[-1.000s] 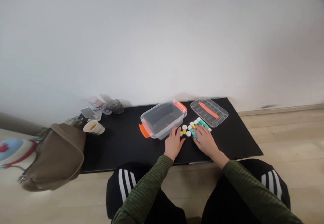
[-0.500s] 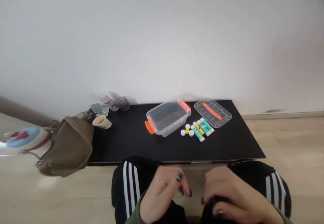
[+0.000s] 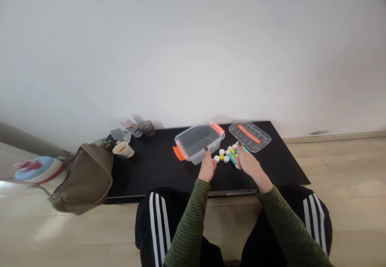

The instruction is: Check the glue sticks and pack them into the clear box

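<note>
My left hand (image 3: 207, 167) is at the near right corner of a clear plastic box (image 3: 200, 140) with orange clips. Its thumb points up, apart from the curled fingers, beside several small round white and yellow caps (image 3: 221, 157). My right hand (image 3: 249, 165) is over the right side of a row of green and yellow glue sticks (image 3: 231, 158), its thumb raised and its fingertips by the sticks. It partly covers them. I see nothing held in either hand. The box has no lid on it, and its clear lid (image 3: 251, 135) with an orange handle lies behind the sticks.
On the left of the black table (image 3: 157, 170) stand a paper cup (image 3: 124, 150) with an orange-brown drink, a dark glass (image 3: 147, 128) and a small bottle (image 3: 132, 127). A brown bag (image 3: 87, 178) and a blue-topped bottle (image 3: 40, 170) are at the left edge. A wall rises behind.
Both hands have moved from above the lap forward over the table, the left to the box and caps, the right to the glue sticks. The view has shifted slightly.
</note>
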A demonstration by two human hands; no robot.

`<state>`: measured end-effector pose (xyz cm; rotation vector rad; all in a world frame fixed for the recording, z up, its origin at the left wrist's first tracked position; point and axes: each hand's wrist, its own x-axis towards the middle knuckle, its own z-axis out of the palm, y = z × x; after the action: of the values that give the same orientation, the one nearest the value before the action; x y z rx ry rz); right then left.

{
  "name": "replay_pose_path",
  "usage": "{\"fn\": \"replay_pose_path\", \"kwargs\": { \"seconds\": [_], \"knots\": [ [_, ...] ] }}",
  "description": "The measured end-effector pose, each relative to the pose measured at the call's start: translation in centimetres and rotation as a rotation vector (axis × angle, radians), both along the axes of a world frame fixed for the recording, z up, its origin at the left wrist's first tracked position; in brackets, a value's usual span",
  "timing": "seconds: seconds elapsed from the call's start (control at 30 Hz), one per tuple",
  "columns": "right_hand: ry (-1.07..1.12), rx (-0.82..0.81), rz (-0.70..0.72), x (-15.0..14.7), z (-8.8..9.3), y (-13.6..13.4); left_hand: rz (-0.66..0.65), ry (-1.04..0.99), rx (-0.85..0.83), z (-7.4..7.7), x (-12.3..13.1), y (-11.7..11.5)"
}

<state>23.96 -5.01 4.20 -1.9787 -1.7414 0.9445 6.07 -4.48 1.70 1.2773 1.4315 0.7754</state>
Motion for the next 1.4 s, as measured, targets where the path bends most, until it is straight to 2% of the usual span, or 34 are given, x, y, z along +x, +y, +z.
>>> {"fn": "replay_pose_path", "kwargs": {
  "seconds": [0.07, 0.13, 0.23, 0.3, 0.37, 0.43, 0.5, 0.57, 0.67, 0.8, 1.07, 1.4],
  "knots": [
    [-0.040, 0.071, 0.047, 0.3, -0.2, 0.0, 0.025, -0.008, 0.046, 0.6, -0.4, 0.1],
    [-0.080, 0.121, 0.094, 0.6, 0.2, 0.1, 0.004, 0.025, 0.096, 1.9, -0.6, 0.4],
    [-0.108, 0.099, 0.093, 1.2, 1.0, 0.6, -0.082, 0.153, 0.157, 3.3, -0.8, 0.8],
    [-0.094, 0.067, 0.063, 1.9, 1.2, 1.0, -0.170, 0.262, 0.190, 3.2, -1.0, 0.8],
    [-0.095, 0.065, 0.015, 2.9, 0.7, 1.5, -0.246, 0.409, 0.243, 2.1, -1.2, 0.6],
    [-0.169, 0.097, -0.034, 4.1, -0.4, 2.1, -0.286, 0.596, 0.332, 0.3, -1.3, 0.4],
    [-0.298, 0.144, -0.063, 5.3, -2.2, 2.7, -0.305, 0.768, 0.410, -1.8, -1.2, 0.3],
    [-0.392, 0.199, -0.065, 6.3, -4.3, 3.1, -0.321, 0.889, 0.416, -3.8, -0.9, 0.5],
    [-0.429, 0.268, -0.055, 7.2, -6.8, 3.5, -0.348, 0.988, 0.395, -5.7, -0.4, 1.1],
    [-0.481, 0.286, -0.005, 7.3, -8.4, 3.7, -0.361, 1.007, 0.401, -6.5, -0.3, 1.8],
    [-0.564, 0.222, 0.007, 6.2, -8.7, 3.8, -0.347, 0.993, 0.347, -6.5, -0.8, 2.0],
    [-0.576, 0.107, -0.021, 6.1, -8.4, 4.4, -0.263, 0.866, 0.327, -4.7, -1.3, 1.2]
  ]
}}
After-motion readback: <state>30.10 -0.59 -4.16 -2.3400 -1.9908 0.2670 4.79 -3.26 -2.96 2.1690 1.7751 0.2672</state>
